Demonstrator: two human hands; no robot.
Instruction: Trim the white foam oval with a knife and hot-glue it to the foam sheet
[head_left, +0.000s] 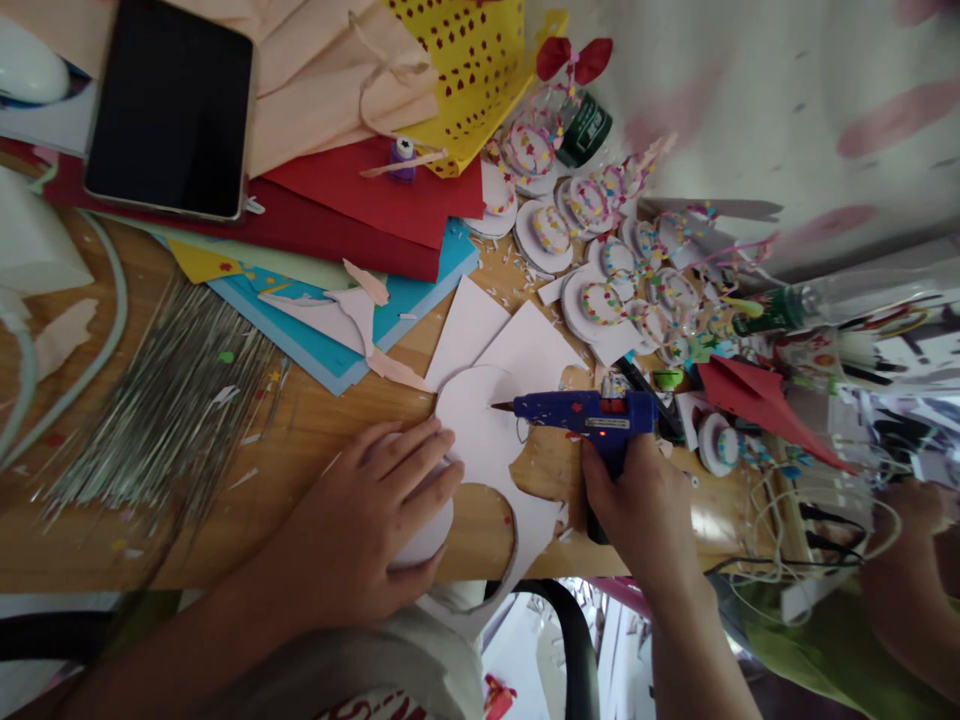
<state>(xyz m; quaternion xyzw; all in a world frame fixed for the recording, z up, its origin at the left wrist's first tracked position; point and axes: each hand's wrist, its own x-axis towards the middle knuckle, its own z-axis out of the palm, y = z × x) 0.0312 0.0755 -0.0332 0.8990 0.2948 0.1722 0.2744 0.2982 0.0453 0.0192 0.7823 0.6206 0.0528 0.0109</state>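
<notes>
My right hand (641,500) is wrapped round the handle of a blue hot glue gun (562,408), which has a small red light on its side. The gun's nozzle points left, just over a rounded piece of white paper (476,415); whether they touch I cannot tell. My left hand (382,510) lies with fingers stretched out and apart on a white paper disc (426,530) near the table's front edge, covering much of it. A curved white paper offcut (531,525) trails from beside the disc over the edge.
Several small paper hats (551,230) with dotted bands crowd the back right. A tablet (172,105) rests on coloured paper sheets (360,210). Thin silvery wires (165,400) lie at left, a yellow basket (472,80) behind. At far right shows another person's arm (911,560).
</notes>
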